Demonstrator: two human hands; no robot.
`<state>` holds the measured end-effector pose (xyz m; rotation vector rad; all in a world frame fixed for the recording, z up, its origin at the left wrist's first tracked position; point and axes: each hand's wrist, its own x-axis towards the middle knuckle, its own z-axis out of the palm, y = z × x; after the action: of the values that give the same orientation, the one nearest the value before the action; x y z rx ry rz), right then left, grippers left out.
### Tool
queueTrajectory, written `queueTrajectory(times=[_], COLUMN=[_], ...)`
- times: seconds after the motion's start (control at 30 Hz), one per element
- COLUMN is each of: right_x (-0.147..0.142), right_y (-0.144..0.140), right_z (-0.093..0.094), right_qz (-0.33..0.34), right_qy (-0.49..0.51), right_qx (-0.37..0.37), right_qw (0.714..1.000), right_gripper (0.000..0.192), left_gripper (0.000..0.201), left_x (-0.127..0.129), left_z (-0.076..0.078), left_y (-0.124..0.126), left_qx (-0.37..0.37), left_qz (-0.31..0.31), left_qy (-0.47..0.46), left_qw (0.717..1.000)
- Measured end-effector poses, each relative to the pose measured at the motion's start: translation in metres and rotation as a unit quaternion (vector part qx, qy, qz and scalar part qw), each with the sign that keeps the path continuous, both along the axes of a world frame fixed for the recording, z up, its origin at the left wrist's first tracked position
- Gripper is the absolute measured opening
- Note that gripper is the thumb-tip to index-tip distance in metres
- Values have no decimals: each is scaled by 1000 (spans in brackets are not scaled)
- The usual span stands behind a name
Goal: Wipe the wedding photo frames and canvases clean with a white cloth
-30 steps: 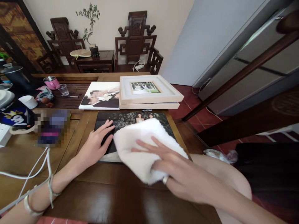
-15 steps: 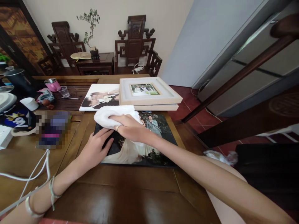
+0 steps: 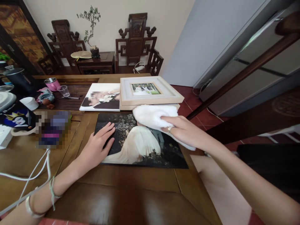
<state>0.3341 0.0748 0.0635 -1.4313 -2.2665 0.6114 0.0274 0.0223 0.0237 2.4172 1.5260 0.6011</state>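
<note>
Right hand grips cloth; dark container's lettering blurred.

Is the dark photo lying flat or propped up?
Flat: the dark photo has its left and lower edges down on the table, the left hand on it; white cloth hides its upper-right corner.

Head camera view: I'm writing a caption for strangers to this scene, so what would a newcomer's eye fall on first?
Probably the fluffy white cloth gripped in the right hand, bright over the far right part of a dark rectangular photo print showing a pale gown. The left hand rests on the print's left side. Just beyond, a pale wooden picture frame also stands out.
</note>
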Motion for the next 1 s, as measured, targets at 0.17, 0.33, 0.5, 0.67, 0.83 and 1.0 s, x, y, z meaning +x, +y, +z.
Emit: queueTrajectory(times=[0.17,0.33,0.5,0.67,0.83,1.0], right_x=[12,-5,-11,-9,-5,3], right_y=[-47,-117,-133,-87,-28,-10], right_z=[-23,-25,-11,-12,-23,-35], right_qz=[49,153,234,207,129,95], right_qy=[-67,-72,-92,-57,-50,-39], right_qx=[89,108,79,85,112,144], right_qw=[993,980,965,973,984,984], right_gripper=[33,35,37,42,50,43], left_gripper=[40,40,42,42,41,40], left_x=[2,3,2,1,-1,-2], left_z=[2,2,2,3,2,1], left_y=[0,0,-1,0,0,-1], left_qx=[2,-10,-14,-23,-12,-3], left_qz=[2,13,10,5,-5,-3], left_qy=[2,21,25,33,26,19], left_qw=[1000,1000,1000,999,1000,1000])
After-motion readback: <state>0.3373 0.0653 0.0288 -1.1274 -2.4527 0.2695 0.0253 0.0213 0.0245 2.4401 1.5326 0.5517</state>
